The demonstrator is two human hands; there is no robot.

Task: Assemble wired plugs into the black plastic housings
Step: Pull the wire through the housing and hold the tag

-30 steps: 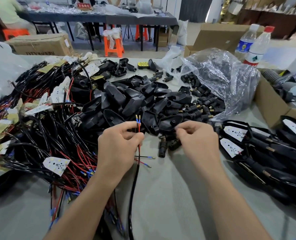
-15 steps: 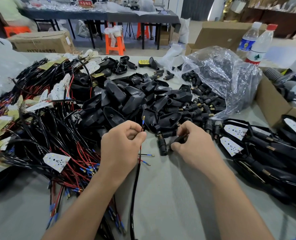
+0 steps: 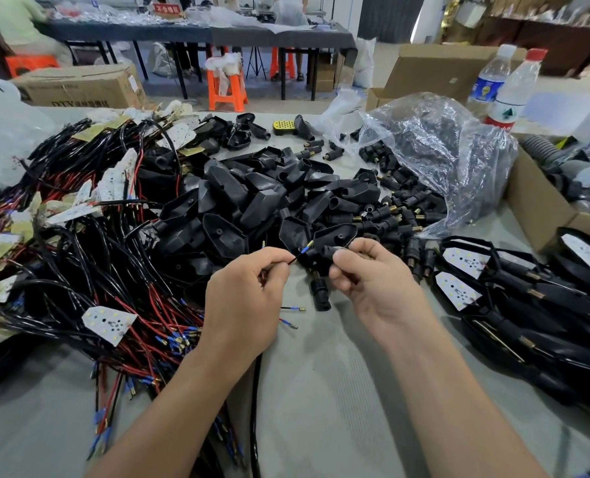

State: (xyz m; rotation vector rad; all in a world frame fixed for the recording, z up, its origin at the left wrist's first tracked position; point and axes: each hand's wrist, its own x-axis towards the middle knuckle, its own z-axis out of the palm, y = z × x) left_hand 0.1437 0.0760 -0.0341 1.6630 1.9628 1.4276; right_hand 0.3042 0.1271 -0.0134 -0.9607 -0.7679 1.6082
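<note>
My left hand (image 3: 243, 298) pinches a thin black wire (image 3: 295, 257) whose blue-sleeved brass tip points up and to the right. Its black cable (image 3: 255, 408) hangs down toward me. My right hand (image 3: 369, 281) grips a small black cylindrical plug piece (image 3: 325, 254) between thumb and fingers, its open end facing the wire tip. Tip and piece are a short gap apart. A heap of black plastic housings (image 3: 252, 205) lies just behind both hands. Another black plug piece (image 3: 320, 292) lies on the table between my hands.
A tangle of red and black wires with white LED boards (image 3: 107, 319) fills the left. Finished black assemblies (image 3: 528, 305) lie at right. A clear plastic bag (image 3: 435, 150) spills plug pieces. A cardboard box (image 3: 542, 205) and two bottles (image 3: 507, 91) stand at back right.
My right hand has picked a black plug piece off the table and lifted it toward the left hand. The wire tip in my left hand now tilts right, toward that piece.
</note>
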